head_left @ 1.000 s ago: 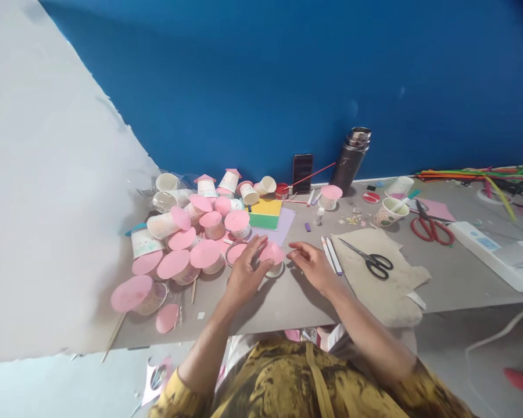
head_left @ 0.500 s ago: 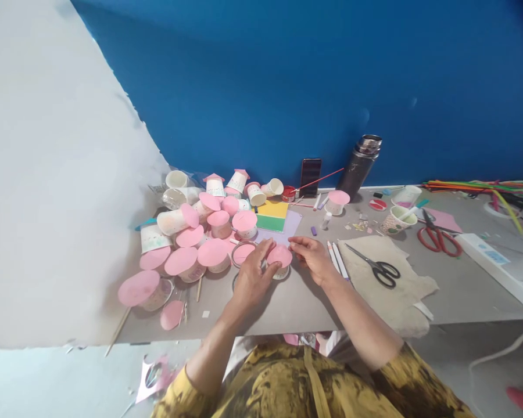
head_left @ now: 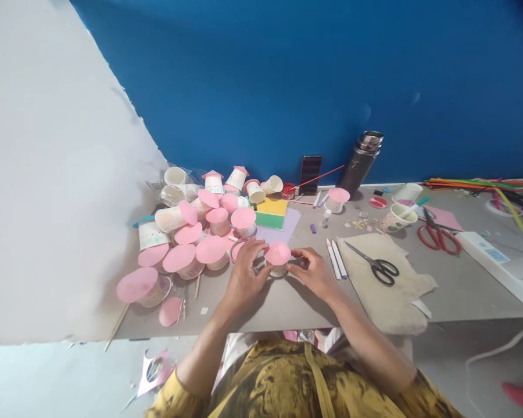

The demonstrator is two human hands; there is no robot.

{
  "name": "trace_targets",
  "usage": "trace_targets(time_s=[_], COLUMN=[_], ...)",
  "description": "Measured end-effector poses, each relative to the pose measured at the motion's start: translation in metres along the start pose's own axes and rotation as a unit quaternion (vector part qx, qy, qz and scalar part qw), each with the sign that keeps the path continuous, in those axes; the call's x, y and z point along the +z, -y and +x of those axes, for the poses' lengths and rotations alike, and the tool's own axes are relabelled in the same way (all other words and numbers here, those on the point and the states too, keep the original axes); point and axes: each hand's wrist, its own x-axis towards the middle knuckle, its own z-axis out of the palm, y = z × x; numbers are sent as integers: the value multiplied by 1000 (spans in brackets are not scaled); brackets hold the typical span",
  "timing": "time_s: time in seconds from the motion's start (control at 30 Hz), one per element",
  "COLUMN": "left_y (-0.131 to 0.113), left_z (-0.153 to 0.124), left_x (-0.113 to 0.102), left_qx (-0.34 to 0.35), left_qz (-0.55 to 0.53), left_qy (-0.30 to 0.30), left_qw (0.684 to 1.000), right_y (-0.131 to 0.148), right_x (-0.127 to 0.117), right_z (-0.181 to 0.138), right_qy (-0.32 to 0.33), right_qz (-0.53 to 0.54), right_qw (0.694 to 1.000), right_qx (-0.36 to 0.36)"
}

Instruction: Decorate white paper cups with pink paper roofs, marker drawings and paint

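A small paper cup (head_left: 279, 270) stands near the front of the table with a round pink paper disc (head_left: 278, 253) on its top. My left hand (head_left: 247, 271) curves round its left side, thumb and fingers touching the cup. From the right, my right hand (head_left: 312, 271) holds the other side, with thumb and forefinger by the disc's edge. Both hands are closed about the cup between them. Close to my left hand lies a roll of tape (head_left: 237, 248), partly hidden behind the fingers.
Many pink-topped paper cups (head_left: 181, 258) crowd the left. Two white markers (head_left: 336, 259) lie right of my hand, beside a beige cloth (head_left: 375, 307) bearing black scissors (head_left: 381, 270). Farther back stand a dark flask (head_left: 361, 165), a phone (head_left: 310, 174) and another pink-topped cup (head_left: 337, 200).
My right hand has come down and in from above right and now touches the cup's right side. My left hand has shifted slightly, still at the cup's left.
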Motion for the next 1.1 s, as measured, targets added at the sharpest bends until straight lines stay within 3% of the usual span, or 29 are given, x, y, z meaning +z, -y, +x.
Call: trace_targets(time_s=[0.2,0.4,0.9,1.1], left_y=[-2,-1,-4,-4], left_z=[4,6,4,2], left_x=[-1,0,8,9], left_qx=[112,190,208,186], left_qz=[81,133,155,169], left_qy=[-62,-57,-77,-60], left_qw=[989,971,963,966], right_y=[-6,-2,5,2], right_x=[20,25,29,30], right_z=[5,11,13,13], right_qy=[0,19,-5,-5], right_qz=[-30,0,-7,-21], right_qw=[999,1000,1000,1000], right_qx=[-24,0,3,-9])
